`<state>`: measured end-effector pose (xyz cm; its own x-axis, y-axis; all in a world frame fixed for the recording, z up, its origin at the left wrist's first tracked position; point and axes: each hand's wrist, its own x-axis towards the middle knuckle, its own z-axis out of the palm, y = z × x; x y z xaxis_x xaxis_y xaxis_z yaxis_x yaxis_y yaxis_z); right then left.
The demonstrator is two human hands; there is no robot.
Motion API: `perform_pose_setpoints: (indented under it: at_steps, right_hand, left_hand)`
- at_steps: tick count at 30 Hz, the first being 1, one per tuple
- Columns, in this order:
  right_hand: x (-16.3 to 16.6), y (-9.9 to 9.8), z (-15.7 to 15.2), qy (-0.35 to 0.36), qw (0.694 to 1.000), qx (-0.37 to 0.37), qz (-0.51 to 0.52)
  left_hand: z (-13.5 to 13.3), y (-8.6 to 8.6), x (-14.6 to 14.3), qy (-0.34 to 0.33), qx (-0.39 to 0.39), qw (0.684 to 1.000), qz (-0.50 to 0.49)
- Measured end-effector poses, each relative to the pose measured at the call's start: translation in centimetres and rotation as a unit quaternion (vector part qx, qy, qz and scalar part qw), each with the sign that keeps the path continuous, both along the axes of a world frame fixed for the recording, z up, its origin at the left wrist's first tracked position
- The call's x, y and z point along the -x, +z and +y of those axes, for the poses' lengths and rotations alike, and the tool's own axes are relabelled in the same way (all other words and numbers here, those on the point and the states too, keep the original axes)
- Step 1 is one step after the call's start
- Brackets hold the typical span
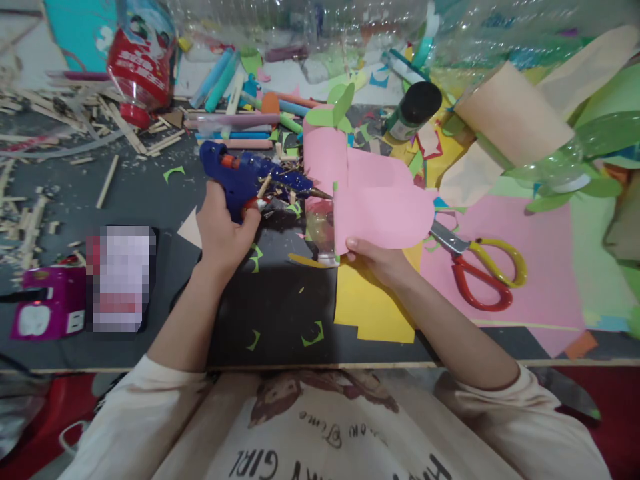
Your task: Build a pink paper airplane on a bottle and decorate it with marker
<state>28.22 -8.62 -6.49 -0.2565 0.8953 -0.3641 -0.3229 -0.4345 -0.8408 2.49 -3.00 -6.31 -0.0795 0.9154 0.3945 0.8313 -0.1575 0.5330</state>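
Observation:
My left hand (pixel 223 230) is wrapped round the grip of a blue hot glue gun (pixel 250 179), whose nozzle points right toward a clear plastic piece wrapped in pink paper (pixel 373 200). My right hand (pixel 383 260) holds that pink-wrapped piece from below, fingers closed on its lower edge. Green paper leaves (pixel 335 107) stick up from the top of the pink piece. Both hands hover just above the dark table (pixel 270 313).
Red and yellow scissors (pixel 475 267) lie on a pink sheet to the right. A yellow sheet (pixel 370 307) lies under my right hand. Wooden sticks litter the left; markers, a dark-capped jar (pixel 415 110), plastic bottles and a paper roll (pixel 510 117) crowd the back.

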Motion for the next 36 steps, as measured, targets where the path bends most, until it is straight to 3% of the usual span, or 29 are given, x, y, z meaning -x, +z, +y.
perform_pose_setpoints:
  at_steps: [36]
  right_hand:
    - [-0.11,0.35,-0.1,0.02,1.0,0.012,-0.015]
  left_hand:
    - [-0.06,0.29,-0.14,0.01,-0.033,0.999,-0.029]
